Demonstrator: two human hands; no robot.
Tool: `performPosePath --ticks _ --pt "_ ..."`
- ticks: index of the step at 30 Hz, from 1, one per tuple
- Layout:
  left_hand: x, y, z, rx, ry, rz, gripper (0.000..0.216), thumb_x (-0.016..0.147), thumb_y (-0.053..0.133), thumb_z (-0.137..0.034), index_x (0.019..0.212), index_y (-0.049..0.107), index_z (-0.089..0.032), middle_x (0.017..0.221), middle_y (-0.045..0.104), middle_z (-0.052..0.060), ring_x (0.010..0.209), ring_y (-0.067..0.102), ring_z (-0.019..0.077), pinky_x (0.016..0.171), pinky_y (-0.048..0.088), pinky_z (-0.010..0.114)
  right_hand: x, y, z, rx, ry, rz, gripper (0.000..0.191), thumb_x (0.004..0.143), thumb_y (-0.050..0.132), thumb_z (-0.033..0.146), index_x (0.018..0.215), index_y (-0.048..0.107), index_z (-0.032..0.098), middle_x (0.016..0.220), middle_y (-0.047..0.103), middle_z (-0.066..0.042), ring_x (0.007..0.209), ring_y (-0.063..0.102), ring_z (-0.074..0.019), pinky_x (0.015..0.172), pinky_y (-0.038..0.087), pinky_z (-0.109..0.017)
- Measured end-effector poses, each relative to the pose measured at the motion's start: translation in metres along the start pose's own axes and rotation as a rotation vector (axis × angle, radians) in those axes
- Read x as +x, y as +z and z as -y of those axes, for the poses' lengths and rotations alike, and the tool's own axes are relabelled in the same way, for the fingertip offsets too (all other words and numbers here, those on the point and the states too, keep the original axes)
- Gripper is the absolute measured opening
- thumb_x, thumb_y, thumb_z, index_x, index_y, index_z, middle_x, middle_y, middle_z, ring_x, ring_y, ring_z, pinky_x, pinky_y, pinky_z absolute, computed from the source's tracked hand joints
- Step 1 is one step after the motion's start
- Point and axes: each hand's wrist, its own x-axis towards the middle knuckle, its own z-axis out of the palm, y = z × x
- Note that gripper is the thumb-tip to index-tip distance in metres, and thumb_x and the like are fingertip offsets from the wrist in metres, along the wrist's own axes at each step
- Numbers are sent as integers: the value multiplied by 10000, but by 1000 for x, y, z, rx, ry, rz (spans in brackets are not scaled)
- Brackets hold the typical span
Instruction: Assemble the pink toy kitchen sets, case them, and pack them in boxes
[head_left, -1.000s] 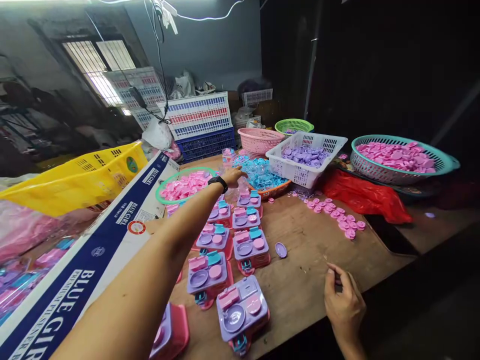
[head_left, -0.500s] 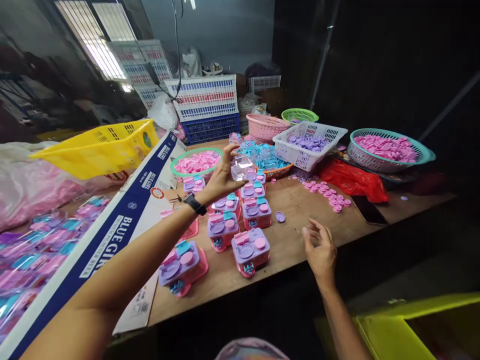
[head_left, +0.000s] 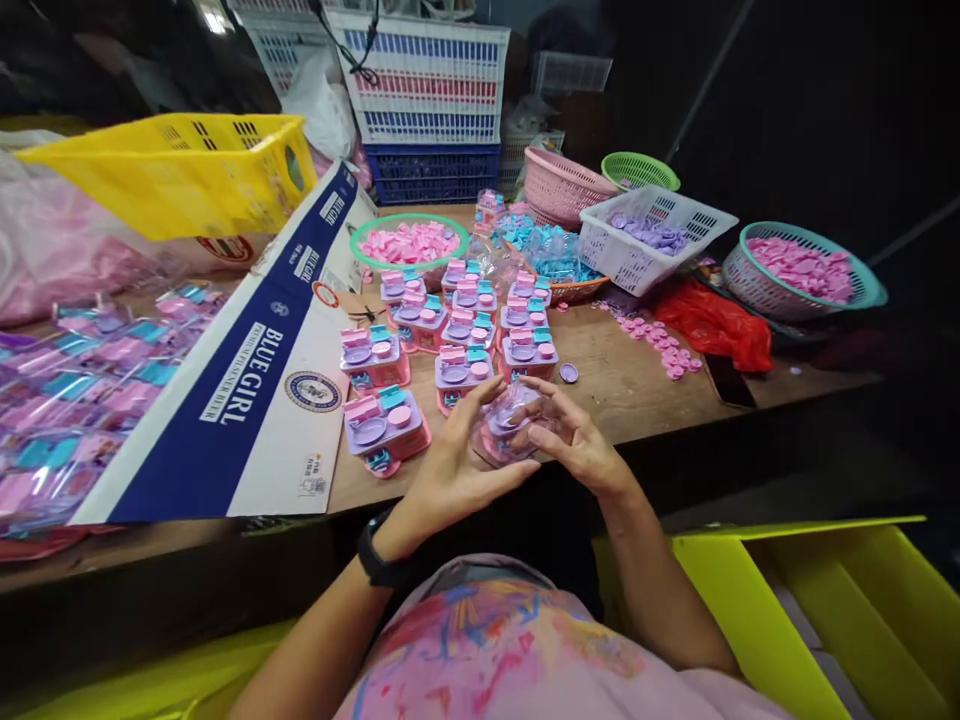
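Note:
At the table's front edge, my left hand (head_left: 456, 468) curves round the left side of a clear plastic cover (head_left: 511, 402). My right hand (head_left: 583, 440) has its fingers on the cover's other side. Under the cover is a small pink and purple toy kitchen unit (head_left: 498, 428), partly hidden by my fingers. Whether the cover is fully seated cannot be made out. Several uncovered toy units (head_left: 463, 368) with purple tops, pink and blue parts stand behind and to the left. A loose purple toy plate (head_left: 568, 373) lies right of them.
A blue-and-white carton flap (head_left: 259, 370) separates covered toys (head_left: 90, 390) on the left. Behind stand a green-rimmed basket (head_left: 459, 252), a white basket (head_left: 600, 250) and a teal basket (head_left: 874, 288) of parts. Loose pink pieces (head_left: 660, 340) and a dark phone-like slab (head_left: 727, 382) lie right.
My left hand has brought the clear cover from mid-table down to the toy at the front edge. My right hand has moved left to meet it. The view has tilted downward.

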Motion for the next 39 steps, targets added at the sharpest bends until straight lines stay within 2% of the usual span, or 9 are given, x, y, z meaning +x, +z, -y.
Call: performPosePath --ticks 3,8,11,15,20,23,27,33,39 --pt "-8 -9 4 -276 -297 12 669 833 832 -385 1442 565 -308 1351 668 93 1214 675 261 1053 569 414 -5 -14 -6 -57 52 42 664 890 817 463 1472 554 282 1165 657 -51 937 714 -195 882 618 -368" --pt "-19 13 16 -588 -517 -66 436 707 927 -373 1060 703 -251 966 727 38 904 717 198 821 618 323 -26 -4 -25 -142 115 -239 546 955 751 491 1426 569 284 1374 627 -106 1280 619 -259 1027 584 -402" --pt "-23 35 20 -637 -485 -173 333 748 898 -393 955 683 -246 908 702 19 861 695 175 817 604 305 -41 12 -32 -170 139 -204 726 925 790 493 1544 448 330 1509 543 -121 1374 561 -285 1062 569 -421" --pt "-26 41 22 -735 -432 -115 271 805 851 -394 956 670 -260 968 712 18 890 704 182 823 596 312 -50 15 -23 -226 183 -199 915 892 842 414 1624 293 384 1533 516 -119 1331 603 -276 1037 587 -411" --pt "-25 22 40 -61 -156 -215 94 947 695 -339 943 689 -246 925 690 38 872 668 202 820 560 345 -35 -27 -5 -436 153 -254 928 844 884 398 1603 359 305 1518 541 -138 1342 596 -296 1116 539 -464" --pt "-16 22 70 208 -88 -301 414 891 769 -321 1252 596 -215 1221 654 94 1175 618 264 1049 511 439 -10 -50 0 -663 34 -238 821 859 864 408 1559 452 286 1522 537 -121 1368 571 -297 1179 479 -480" --pt "-3 34 103 216 -85 -179 901 822 849 -366 1544 331 -217 1517 493 163 1434 474 319 1211 401 514 26 -54 11 -932 -125 35 741 888 836 386 1539 495 291 1468 568 -114 1341 579 -308 1173 474 -506" --pt "-20 38 102 243 -106 -133 1106 800 868 -427 1638 170 -241 1571 452 188 1453 476 350 1200 419 530 36 -54 26 -1039 -84 376 688 974 736 321 1586 422 304 1474 544 -119 1383 538 -298 1175 469 -500" --pt "-34 39 104 292 -74 -141 1141 845 817 -499 1671 77 -230 1569 446 214 1418 500 351 1160 457 524 28 -51 32 -1090 13 434 661 1025 654 271 1619 364 300 1524 491 -121 1413 502 -271 1181 470 -457"
